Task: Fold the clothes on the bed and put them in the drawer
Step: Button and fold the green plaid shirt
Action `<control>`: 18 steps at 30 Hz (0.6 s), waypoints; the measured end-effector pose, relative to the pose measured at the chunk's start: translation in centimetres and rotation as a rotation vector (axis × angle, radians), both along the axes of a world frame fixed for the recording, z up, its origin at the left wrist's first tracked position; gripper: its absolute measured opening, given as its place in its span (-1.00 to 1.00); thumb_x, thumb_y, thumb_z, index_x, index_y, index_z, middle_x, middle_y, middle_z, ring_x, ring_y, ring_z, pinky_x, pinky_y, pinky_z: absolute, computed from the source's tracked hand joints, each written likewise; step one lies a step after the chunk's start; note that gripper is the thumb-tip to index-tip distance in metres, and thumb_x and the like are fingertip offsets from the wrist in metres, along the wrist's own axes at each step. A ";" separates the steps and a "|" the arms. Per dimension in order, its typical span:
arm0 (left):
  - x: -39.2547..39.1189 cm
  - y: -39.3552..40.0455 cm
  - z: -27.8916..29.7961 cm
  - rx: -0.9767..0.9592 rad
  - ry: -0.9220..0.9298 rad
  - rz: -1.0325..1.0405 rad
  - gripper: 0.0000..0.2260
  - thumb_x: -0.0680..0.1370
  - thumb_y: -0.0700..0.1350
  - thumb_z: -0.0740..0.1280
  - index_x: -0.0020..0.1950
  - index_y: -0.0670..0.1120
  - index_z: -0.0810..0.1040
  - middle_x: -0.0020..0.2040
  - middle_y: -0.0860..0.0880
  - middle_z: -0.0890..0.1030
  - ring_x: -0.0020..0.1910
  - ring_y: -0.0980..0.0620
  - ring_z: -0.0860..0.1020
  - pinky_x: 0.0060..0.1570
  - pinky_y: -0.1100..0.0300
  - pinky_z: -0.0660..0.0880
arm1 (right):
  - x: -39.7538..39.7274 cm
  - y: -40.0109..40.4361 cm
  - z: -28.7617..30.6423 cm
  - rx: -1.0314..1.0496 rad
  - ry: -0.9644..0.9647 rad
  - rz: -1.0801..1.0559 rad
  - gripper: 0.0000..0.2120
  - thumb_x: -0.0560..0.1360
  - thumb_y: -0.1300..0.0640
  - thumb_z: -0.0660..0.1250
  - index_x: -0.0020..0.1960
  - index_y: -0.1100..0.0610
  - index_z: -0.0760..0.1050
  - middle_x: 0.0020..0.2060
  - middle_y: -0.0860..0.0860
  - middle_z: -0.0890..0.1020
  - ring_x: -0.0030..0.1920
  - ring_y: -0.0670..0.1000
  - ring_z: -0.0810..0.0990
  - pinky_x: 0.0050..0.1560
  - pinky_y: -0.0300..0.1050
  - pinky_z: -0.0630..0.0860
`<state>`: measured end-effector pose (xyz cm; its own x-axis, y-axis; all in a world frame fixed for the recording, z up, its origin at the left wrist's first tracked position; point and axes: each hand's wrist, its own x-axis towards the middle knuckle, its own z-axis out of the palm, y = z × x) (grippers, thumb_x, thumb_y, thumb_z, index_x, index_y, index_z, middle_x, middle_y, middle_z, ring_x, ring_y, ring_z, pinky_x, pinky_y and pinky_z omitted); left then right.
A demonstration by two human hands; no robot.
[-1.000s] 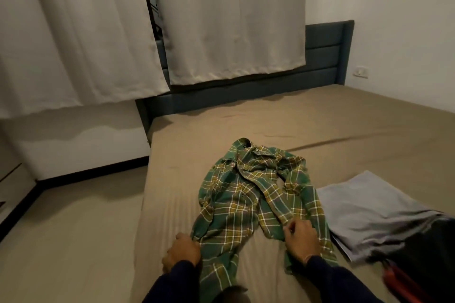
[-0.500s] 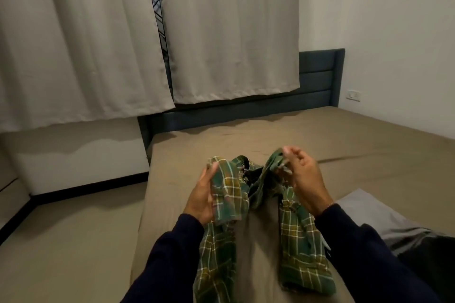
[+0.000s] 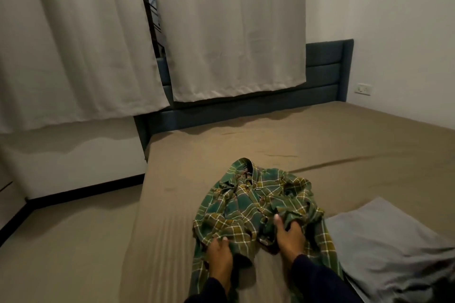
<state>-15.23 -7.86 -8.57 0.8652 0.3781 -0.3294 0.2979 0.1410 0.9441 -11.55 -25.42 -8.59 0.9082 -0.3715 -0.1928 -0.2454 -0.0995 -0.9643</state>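
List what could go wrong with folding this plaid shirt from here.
The plaid shirt lies bunched and twisted on the bed, so a fold now would likely trap creases. Its lower part lies near the bed's left edge by the left hand; a tug could slide it off. The right hand works close to the grey garment and might disturb it.

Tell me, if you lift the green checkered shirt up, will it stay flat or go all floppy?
Probably floppy: the green checkered shirt already lies crumpled in soft folds on the bed. It likely sags wherever it isn't held, since the cloth bunches around the left hand and right hand gripping it. It seems light and unlikely to slip.
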 end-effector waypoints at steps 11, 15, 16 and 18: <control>4.4 4.0 13.8 -0.429 -0.295 0.084 -0.81 0.55 -0.17 0.43 0.14 -0.10 0.55 0.08 -0.19 0.61 0.05 -0.22 0.62 0.08 -0.23 0.58 | 3.0 -3.1 13.0 0.098 -0.251 -0.025 -0.66 0.71 -0.03 0.07 0.07 0.16 0.52 -0.26 0.05 0.57 -0.28 0.03 0.57 -0.28 -0.11 0.50; 1.2 2.2 17.7 -0.410 -0.376 0.046 -0.84 0.56 -0.30 0.37 0.09 -0.10 0.55 0.07 -0.23 0.60 -0.01 -0.19 0.61 0.00 -0.13 0.61 | -0.4 -2.2 17.8 0.262 -0.280 -0.008 -0.69 0.72 -0.04 0.06 0.03 0.15 0.45 -0.38 0.03 0.47 -0.46 -0.02 0.46 -0.45 -0.11 0.48; 0.1 2.6 18.5 -0.395 -0.383 0.055 -0.85 0.57 -0.31 0.35 0.08 -0.10 0.55 0.06 -0.23 0.59 -0.02 -0.19 0.60 0.02 -0.14 0.61 | -1.7 -2.5 19.1 0.320 -0.297 -0.027 -0.69 0.72 -0.04 0.06 0.01 0.14 0.44 -0.38 0.02 0.45 -0.47 -0.04 0.43 -0.48 -0.16 0.44; -2.3 4.0 20.0 -0.387 -0.390 0.074 -0.87 0.57 -0.31 0.32 0.05 -0.10 0.55 0.01 -0.22 0.58 -0.05 -0.18 0.60 0.00 -0.12 0.61 | -3.9 -3.8 21.6 0.466 -0.322 -0.046 -0.69 0.72 -0.03 0.04 -0.04 0.13 0.41 -0.38 -0.01 0.39 -0.50 -0.10 0.34 -0.56 -0.27 0.32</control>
